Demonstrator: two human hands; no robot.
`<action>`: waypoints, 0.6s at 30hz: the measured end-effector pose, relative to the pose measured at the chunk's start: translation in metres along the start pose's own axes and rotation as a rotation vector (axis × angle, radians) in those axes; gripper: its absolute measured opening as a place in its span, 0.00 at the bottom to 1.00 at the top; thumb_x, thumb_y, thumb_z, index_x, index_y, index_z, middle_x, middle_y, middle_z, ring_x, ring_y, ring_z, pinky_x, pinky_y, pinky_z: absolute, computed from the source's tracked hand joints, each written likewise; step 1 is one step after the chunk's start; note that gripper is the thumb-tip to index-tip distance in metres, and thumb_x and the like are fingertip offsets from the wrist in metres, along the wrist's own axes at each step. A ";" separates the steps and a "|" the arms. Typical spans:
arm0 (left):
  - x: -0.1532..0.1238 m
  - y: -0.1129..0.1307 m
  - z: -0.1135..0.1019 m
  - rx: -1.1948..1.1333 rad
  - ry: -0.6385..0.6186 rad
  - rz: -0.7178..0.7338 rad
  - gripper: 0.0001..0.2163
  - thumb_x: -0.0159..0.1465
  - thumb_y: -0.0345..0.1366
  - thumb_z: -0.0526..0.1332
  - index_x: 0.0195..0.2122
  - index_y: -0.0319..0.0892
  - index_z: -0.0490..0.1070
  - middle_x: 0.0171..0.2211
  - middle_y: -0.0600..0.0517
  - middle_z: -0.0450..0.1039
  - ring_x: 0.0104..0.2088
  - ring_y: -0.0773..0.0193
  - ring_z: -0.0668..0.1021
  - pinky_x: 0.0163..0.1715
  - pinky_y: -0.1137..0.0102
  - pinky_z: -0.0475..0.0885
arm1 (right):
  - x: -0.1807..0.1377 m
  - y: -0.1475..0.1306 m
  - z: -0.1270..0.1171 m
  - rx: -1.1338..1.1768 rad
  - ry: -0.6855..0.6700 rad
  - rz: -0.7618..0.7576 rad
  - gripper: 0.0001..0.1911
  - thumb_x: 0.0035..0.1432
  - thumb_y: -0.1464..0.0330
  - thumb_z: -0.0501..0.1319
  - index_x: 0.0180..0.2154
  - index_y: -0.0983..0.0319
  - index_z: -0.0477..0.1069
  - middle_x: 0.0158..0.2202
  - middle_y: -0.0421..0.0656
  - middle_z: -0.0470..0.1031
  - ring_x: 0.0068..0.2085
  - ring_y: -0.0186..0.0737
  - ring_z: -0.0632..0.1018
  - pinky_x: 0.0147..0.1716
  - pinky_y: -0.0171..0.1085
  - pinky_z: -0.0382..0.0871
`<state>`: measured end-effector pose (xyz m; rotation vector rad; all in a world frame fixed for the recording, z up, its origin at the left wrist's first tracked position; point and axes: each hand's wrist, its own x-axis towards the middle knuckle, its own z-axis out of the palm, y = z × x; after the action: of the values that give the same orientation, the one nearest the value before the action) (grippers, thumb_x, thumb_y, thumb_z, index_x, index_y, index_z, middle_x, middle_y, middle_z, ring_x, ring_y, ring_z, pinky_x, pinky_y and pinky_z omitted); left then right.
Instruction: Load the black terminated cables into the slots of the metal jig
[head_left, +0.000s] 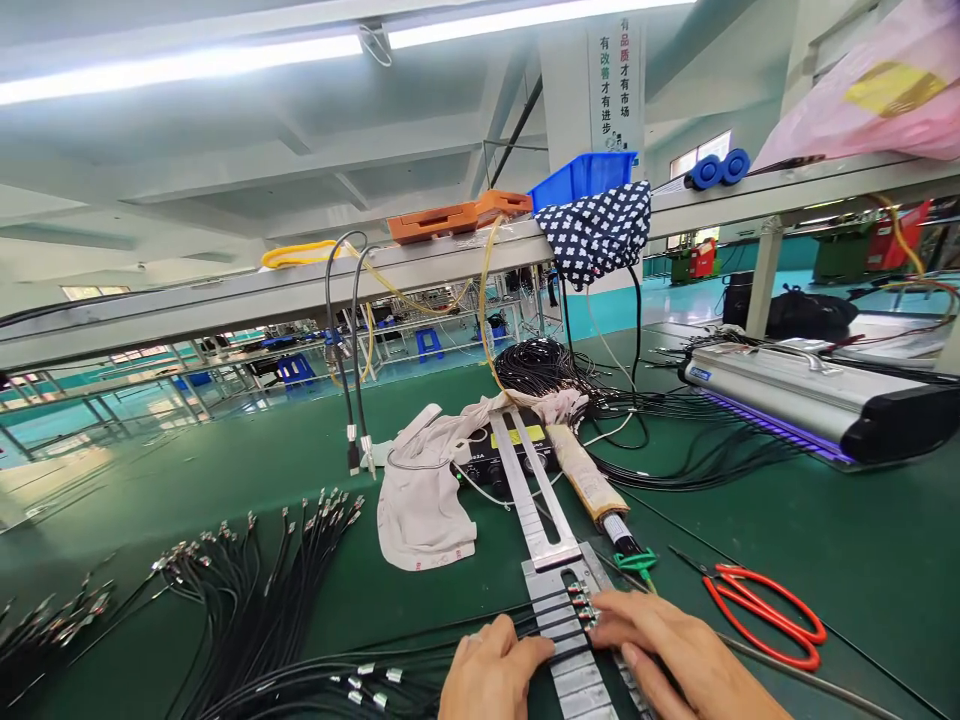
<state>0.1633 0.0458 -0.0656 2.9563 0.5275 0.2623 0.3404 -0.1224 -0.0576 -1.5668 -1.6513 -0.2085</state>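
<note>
Both hands' fingers pressing black cables onto metal jig.

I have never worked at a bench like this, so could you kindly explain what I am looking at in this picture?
The view comes from a camera worn on the person's head, looking down at a green workbench. The person's left hand and right hand both press on thin black cables laid across a slotted metal fixture. Neither hand lifts anything. More black cables with metal tips fan out on the left. Red-handled scissors lie on the right, a pale cloth lies behind the fixture, and a long grey lamp unit glows violet underneath, far right.
</note>
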 end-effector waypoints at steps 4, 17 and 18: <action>-0.001 0.002 0.003 0.064 0.075 0.060 0.22 0.60 0.23 0.53 0.45 0.60 0.73 0.30 0.55 0.70 0.30 0.63 0.75 0.28 0.71 0.66 | -0.002 -0.003 0.006 -0.001 -0.109 -0.040 0.26 0.59 0.78 0.51 0.58 0.58 0.61 0.42 0.46 0.80 0.41 0.45 0.80 0.41 0.40 0.77; -0.005 0.008 0.000 0.133 0.256 0.196 0.09 0.65 0.35 0.60 0.45 0.56 0.72 0.30 0.56 0.68 0.29 0.65 0.71 0.28 0.70 0.62 | 0.000 -0.008 0.015 -0.135 -0.079 -0.124 0.23 0.60 0.76 0.50 0.56 0.62 0.65 0.42 0.51 0.80 0.40 0.50 0.81 0.38 0.42 0.78; -0.006 0.008 0.000 0.157 0.272 0.208 0.09 0.65 0.36 0.60 0.45 0.56 0.72 0.30 0.57 0.69 0.29 0.65 0.71 0.28 0.70 0.62 | 0.000 -0.008 0.017 -0.127 -0.083 -0.119 0.22 0.60 0.76 0.49 0.55 0.62 0.66 0.41 0.51 0.80 0.40 0.50 0.81 0.38 0.42 0.78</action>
<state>0.1605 0.0358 -0.0652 3.1501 0.2778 0.6826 0.3264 -0.1132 -0.0650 -1.5905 -1.8297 -0.3205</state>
